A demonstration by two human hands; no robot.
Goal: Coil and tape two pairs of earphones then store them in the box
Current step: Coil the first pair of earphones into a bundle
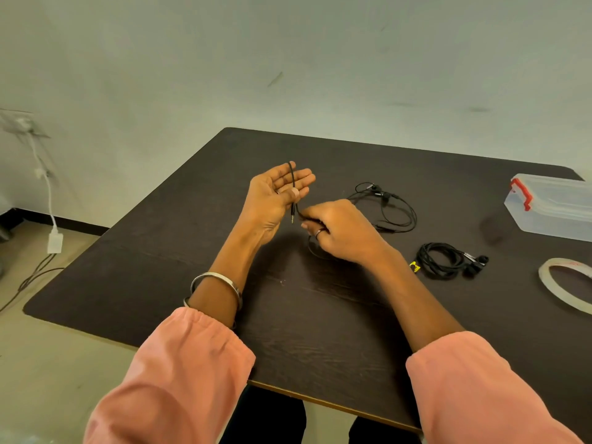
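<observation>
My left hand [275, 197] is raised palm up over the dark table [320, 315], its thumb pinning a black earphone cable [389, 209] that loops over the fingers; the gold plug hangs below the thumb. My right hand [339, 232] pinches the same cable just right of the plug. The rest of that cable lies loose on the table behind my right hand, earbuds at the far end. A second pair of black earphones [445, 261] lies coiled to the right, with a small yellow tag at its left side.
A clear plastic box [557, 206] with a red latch stands at the far right of the table. A roll of clear tape [567, 283] lies flat at the right edge. A white charger and cables hang by the wall on the left.
</observation>
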